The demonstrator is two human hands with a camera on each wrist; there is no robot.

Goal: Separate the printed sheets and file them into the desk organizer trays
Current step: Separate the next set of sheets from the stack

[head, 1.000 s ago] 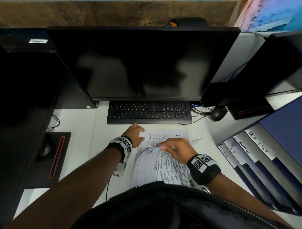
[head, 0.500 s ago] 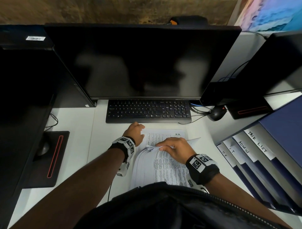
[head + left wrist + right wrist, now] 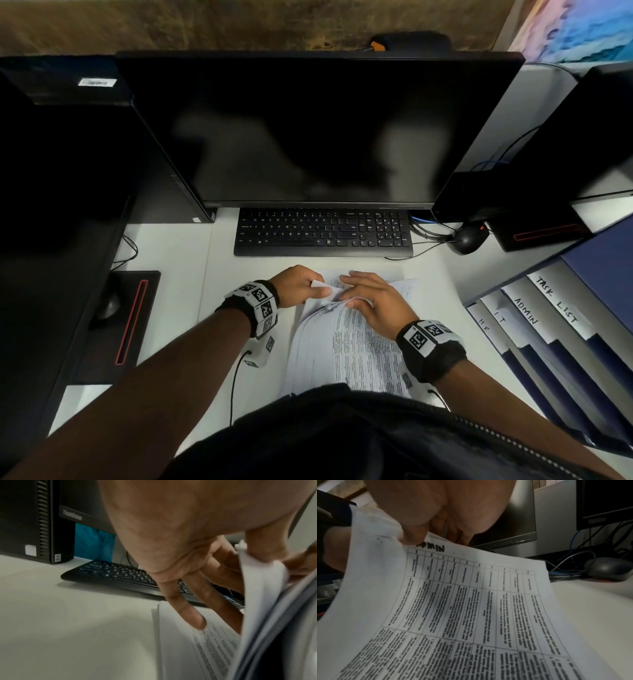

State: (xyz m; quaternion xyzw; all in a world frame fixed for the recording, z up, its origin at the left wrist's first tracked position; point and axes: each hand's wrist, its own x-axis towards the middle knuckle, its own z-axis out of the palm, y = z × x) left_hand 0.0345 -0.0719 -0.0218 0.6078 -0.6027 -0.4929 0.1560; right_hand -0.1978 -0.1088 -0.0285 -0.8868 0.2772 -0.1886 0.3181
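A stack of printed sheets (image 3: 346,353) lies on the white desk (image 3: 178,308) in front of the keyboard. Its upper left corner is lifted and curled. My left hand (image 3: 296,286) has its thumb on that lifted corner, while its fingers (image 3: 193,616) reach underneath onto a lower sheet (image 3: 202,649). My right hand (image 3: 371,301) pinches the same corner with its thumb (image 3: 412,534); the top sheet (image 3: 471,601) bears a handwritten "ADMIN". The blue desk organizer (image 3: 548,346) stands at the right, with trays labelled HR, IT, ADMIN and TASK LIST.
A black keyboard (image 3: 322,233) sits just beyond the sheets under a dark monitor (image 3: 308,130). A mouse (image 3: 467,240) and cables lie to its right. A black PC tower (image 3: 34,520) and a dark pad (image 3: 126,318) stand to the left.
My left thumb has come across onto the lifted corner of the sheets. My right fingers have shifted forward toward the far edge of the stack.
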